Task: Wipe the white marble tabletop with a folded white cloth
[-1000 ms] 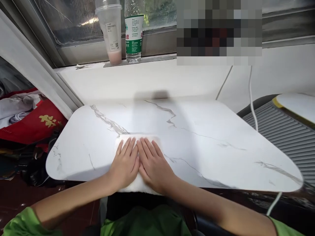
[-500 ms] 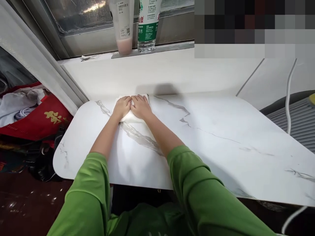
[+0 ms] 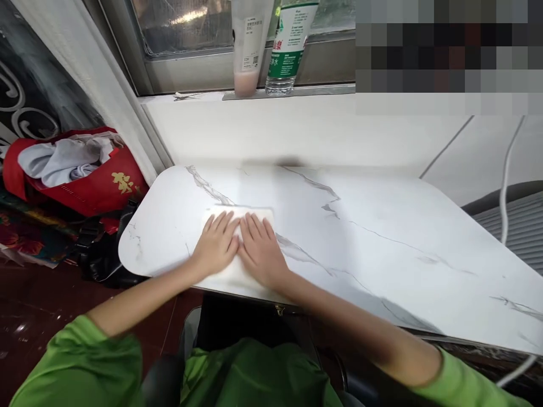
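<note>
Left hand [image 3: 216, 244] and right hand [image 3: 263, 251] rest flat, unclenched, side by side on white cloth [image 3: 235, 275] atop marbled surface [image 3: 386, 217].

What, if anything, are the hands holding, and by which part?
Nothing is gripped: the left hand and right hand lie flat on top of the white cloth.

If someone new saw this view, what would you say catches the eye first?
Probably the left hand and right hand, palms down on a white cloth on the table. Next, the red bag at the picture's left, then the cup and bottle on the sill.
</note>
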`<state>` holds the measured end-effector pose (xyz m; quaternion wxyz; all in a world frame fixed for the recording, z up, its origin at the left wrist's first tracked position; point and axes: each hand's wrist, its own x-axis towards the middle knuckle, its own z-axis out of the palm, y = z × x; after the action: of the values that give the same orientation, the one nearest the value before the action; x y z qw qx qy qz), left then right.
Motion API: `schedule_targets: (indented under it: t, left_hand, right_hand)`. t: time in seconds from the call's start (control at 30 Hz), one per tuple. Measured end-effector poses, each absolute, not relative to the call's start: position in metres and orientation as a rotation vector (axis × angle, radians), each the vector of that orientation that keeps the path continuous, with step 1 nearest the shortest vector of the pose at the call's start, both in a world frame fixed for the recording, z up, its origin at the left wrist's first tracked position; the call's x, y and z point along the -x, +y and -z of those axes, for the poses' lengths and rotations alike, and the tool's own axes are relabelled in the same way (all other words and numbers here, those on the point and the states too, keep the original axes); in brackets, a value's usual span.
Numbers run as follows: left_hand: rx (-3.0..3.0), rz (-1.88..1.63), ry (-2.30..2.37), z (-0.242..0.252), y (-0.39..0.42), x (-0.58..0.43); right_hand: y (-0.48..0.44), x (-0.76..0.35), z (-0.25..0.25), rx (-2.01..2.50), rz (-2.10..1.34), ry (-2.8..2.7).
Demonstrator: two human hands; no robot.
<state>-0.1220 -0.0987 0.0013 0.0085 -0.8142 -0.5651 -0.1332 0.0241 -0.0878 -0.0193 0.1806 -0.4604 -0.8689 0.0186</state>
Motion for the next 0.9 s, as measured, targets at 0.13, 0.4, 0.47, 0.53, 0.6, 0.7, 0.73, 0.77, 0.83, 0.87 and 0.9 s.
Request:
schedule_targets:
  t: [0.13, 0.4, 0.47, 0.53, 0.6, 0.7, 0.73, 0.77, 0.83, 0.87, 0.9]
  left_hand:
    - [2.506, 0.393, -1.797, -0.004, -0.158, 0.138]
    - [2.373, 0.370, -1.944, -0.006, -0.071, 0.200]
    - [2.372, 0.401, -1.917, -0.006, -0.023, 0.219]
    - [2.458, 0.392, -1.848, -0.006, 0.022, 0.237]
    - [2.514, 0.380, -1.822, -0.006, 0.059, 0.252]
    - [2.569, 0.374, -1.792, -0.006, 0.095, 0.269]
    - [2.580, 0.376, -1.781, -0.005, 0.103, 0.273]
    - [2.587, 0.377, -1.772, -0.005, 0.110, 0.277]
    - [2.596, 0.380, -1.762, -0.003, 0.121, 0.284]
    - [2.601, 0.382, -1.759, -0.003, 0.125, 0.287]
    - [2.605, 0.386, -1.757, -0.002, 0.128, 0.290]
  right_hand:
    - [-0.132, -0.015, 0.018, 1.119, -0.147, -2.514]
    - [-0.014, 0.066, 0.006, 1.221, -0.643, -2.290]
    - [0.024, 0.087, 0.006, 1.260, -0.592, -2.199]
    - [0.055, 0.102, 0.005, 1.289, -0.569, -2.116]
    - [0.079, 0.111, 0.005, 1.330, -0.614, -2.031]
    - [0.106, 0.118, 0.006, 1.363, -0.699, -1.938]
    - [0.114, 0.120, 0.007, 1.352, -0.709, -1.934]
    - [0.121, 0.122, 0.007, 1.335, -0.710, -1.944]
    - [0.132, 0.127, 0.009, 1.309, -0.690, -1.995]
    - [0.136, 0.130, 0.009, 1.311, -0.671, -2.028]
    - [0.138, 0.133, 0.010, 1.321, -0.647, -2.062]
